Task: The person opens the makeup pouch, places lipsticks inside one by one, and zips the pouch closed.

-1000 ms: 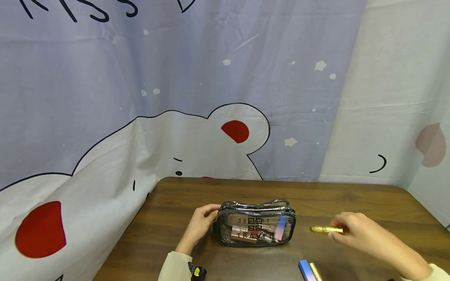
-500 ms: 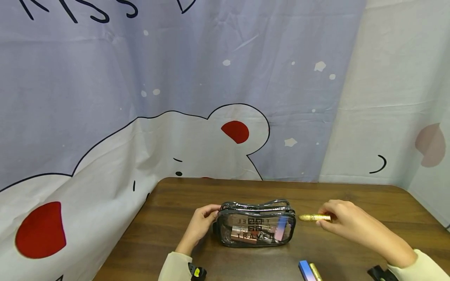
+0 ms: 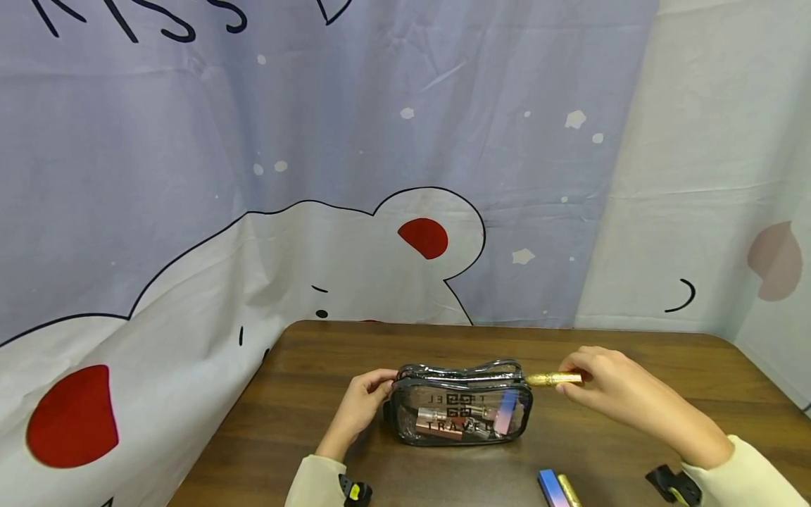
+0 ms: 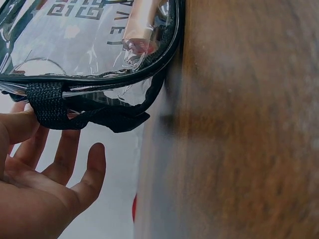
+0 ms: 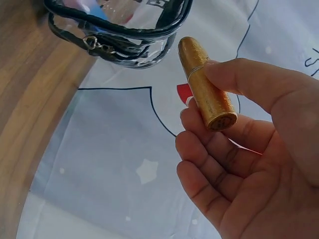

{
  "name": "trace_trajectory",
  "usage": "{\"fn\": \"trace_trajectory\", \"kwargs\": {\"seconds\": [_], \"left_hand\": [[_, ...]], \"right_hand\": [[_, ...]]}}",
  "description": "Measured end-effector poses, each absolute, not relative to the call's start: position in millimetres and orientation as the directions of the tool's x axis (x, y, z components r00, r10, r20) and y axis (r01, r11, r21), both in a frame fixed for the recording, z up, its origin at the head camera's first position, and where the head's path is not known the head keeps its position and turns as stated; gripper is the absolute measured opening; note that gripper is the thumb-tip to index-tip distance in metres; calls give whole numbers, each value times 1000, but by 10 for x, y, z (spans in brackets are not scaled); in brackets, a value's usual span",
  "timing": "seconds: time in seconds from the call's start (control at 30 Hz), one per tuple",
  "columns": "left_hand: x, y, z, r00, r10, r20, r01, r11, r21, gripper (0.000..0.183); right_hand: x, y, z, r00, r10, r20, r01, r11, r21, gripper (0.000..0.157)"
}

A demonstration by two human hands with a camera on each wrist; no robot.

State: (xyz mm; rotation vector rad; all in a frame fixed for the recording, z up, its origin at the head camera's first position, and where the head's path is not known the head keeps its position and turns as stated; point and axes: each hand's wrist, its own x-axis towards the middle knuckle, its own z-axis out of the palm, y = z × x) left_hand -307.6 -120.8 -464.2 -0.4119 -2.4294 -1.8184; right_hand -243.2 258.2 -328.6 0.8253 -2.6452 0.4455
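Observation:
A clear cosmetic bag [image 3: 459, 415] with black trim stands on the table, several cosmetics visible inside it. At its left end my left hand [image 3: 362, 405] pinches the top corner, the thumb beside the black fabric loop [image 4: 49, 105] in the left wrist view. My right hand [image 3: 611, 387] pinches a gold lipstick tube [image 3: 550, 379] between thumb and fingers. The tube's rounded tip points at the bag's top right end. In the right wrist view the lipstick tube [image 5: 204, 87] appears apart from the bag [image 5: 124, 30], whose zipper pull [image 5: 92, 42] hangs at this end.
On the wooden table [image 3: 317, 352], a blue-to-pink box [image 3: 552, 487] lies near the front beside another gold tube [image 3: 568, 491]. A printed curtain [image 3: 355, 141] hangs behind the table's back edge.
My right hand has carried the gold lipstick tube left and upward in the head view, to the bag's top right end. My left hand and the bag have stayed in place.

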Motion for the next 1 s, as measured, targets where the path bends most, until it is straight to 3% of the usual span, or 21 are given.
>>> {"fn": "trace_trajectory", "kwargs": {"seconds": [1.0], "left_hand": [[-3055, -1192, -4623, -965, 156, 211, 245, 246, 938, 22]], "right_hand": [[-2684, 2149, -3131, -765, -528, 370, -625, 747, -228, 10]]}}
